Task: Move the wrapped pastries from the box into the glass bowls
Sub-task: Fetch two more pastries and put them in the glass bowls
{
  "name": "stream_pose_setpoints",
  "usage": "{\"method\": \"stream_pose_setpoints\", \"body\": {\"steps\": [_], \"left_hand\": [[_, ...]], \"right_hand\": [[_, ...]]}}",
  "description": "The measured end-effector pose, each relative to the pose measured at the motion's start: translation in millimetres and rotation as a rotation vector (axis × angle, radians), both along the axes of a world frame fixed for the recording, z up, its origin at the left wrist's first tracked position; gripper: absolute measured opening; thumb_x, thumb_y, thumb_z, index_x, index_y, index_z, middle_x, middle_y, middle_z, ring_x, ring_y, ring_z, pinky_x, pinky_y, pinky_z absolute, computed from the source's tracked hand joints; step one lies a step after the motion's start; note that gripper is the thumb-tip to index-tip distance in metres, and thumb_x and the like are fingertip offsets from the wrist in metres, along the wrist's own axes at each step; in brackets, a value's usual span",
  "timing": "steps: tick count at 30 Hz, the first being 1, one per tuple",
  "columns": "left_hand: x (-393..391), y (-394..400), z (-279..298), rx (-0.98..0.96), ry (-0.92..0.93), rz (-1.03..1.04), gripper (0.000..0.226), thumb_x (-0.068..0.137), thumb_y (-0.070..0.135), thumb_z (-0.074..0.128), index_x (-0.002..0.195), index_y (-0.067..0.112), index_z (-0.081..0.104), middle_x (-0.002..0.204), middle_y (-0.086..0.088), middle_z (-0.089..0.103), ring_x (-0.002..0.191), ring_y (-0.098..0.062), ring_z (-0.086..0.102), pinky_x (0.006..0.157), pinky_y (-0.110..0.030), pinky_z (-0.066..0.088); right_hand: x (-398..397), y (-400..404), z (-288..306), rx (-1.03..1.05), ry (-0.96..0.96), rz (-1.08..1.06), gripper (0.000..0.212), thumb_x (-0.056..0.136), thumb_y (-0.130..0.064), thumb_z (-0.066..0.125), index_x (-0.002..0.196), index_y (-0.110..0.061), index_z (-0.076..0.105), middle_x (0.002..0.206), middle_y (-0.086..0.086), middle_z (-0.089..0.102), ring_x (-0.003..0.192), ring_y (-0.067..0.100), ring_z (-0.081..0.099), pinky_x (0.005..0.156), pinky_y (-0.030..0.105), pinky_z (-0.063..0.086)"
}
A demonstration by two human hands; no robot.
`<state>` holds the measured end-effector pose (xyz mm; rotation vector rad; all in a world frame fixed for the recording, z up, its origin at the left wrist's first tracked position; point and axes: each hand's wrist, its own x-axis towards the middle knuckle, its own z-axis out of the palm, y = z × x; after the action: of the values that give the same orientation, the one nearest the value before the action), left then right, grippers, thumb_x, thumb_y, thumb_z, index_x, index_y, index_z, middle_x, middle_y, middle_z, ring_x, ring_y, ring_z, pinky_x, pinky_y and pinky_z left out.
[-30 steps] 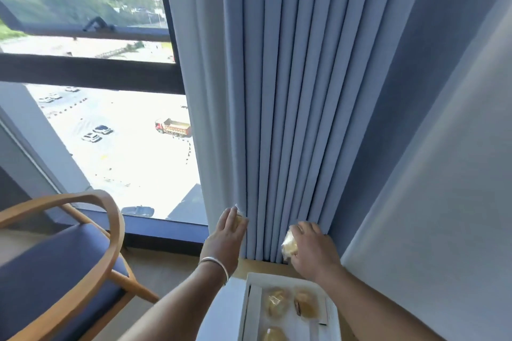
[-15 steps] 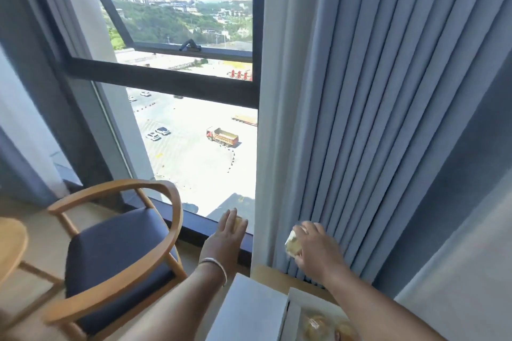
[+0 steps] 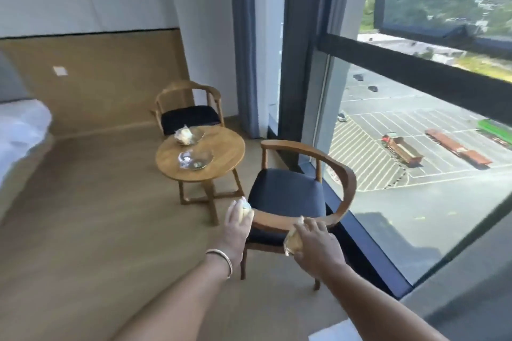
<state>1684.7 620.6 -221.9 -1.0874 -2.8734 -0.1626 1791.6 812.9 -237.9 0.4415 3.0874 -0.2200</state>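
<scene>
I have a single head view, looking forward and down from standing height past my outstretched arms. It faces the round table (image 3: 221, 158) well off, with the window (image 3: 415, 147) at right.

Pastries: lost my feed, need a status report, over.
Left hand and right hand each hold a wrapped pastry. Glass bowls on round table ahead. Near chair between.

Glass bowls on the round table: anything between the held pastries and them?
Yes. The near chair stands in front of both hands, left hand and right hand, each holding a wrapped pastry. The glass bowls sit on the round table beyond it; open floor lies to its left.
</scene>
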Motion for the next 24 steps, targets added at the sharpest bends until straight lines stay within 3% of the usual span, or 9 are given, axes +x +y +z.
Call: {"method": "stream_pose_setpoints", "body": {"steps": [2, 3, 6, 14, 24], "left_hand": [[-13.0, -56.4, 5.0, 0.029, 0.065, 0.153, 0.081, 0.07, 0.007, 0.072, 0.143, 0.018, 0.04, 0.156, -0.017, 0.018, 0.144, -0.032, 0.021, 0.104, -0.024, 0.037], [-17.9, -87.3, 5.1, 0.013, 0.043, 0.211, 0.081, 0.073, 0.009, 0.069, 0.145, 0.021, 0.035, 0.158, -0.016, 0.013, 0.146, -0.028, 0.016, 0.101, -0.025, 0.04], [-29.2, -164.8, -2.1, -0.022, -0.046, 0.354, 0.08, 0.083, 0.004, 0.055, 0.15, 0.025, 0.015, 0.159, -0.004, -0.009, 0.147, -0.022, -0.005, 0.107, -0.029, 0.035], [-51.7, -308.8, 10.6, 0.025, -0.009, 0.613, 0.082, 0.082, -0.002, 0.052, 0.149, 0.024, 0.014, 0.159, -0.003, -0.016, 0.147, -0.021, -0.007, 0.106, -0.027, 0.037], [-113.0, -364.2, 23.9, 0.048, 0.013, 0.715, 0.079, 0.082, -0.005, 0.049, 0.147, 0.025, 0.017, 0.159, -0.003, -0.011, 0.146, -0.02, -0.005, 0.1, -0.029, 0.043]], "right_hand": [[-38.6, -40.2, 0.5, -0.004, 0.007, 0.12, 0.072, 0.083, -0.044, 0.061, 0.145, -0.025, 0.03, 0.148, 0.0, 0.034, 0.133, 0.024, 0.031, 0.098, 0.04, 0.045], [-57.5, -62.5, 0.5, -0.01, 0.014, 0.176, 0.072, 0.083, -0.044, 0.061, 0.145, -0.025, 0.03, 0.147, -0.001, 0.034, 0.132, 0.024, 0.031, 0.097, 0.039, 0.045], [-100.2, -125.5, 5.7, -0.032, 0.025, 0.32, 0.069, 0.084, -0.043, 0.061, 0.144, -0.026, 0.031, 0.146, -0.002, 0.034, 0.133, 0.023, 0.031, 0.095, 0.037, 0.046], [-185.0, -283.2, 28.7, -0.018, 0.064, 0.63, 0.066, 0.083, -0.039, 0.059, 0.142, -0.026, 0.033, 0.148, -0.002, 0.033, 0.134, 0.022, 0.029, 0.097, 0.038, 0.045], [-269.7, -333.8, 43.6, 0.023, 0.101, 0.704, 0.067, 0.082, -0.042, 0.06, 0.141, -0.026, 0.035, 0.145, -0.003, 0.035, 0.131, 0.022, 0.033, 0.096, 0.038, 0.044]]}}
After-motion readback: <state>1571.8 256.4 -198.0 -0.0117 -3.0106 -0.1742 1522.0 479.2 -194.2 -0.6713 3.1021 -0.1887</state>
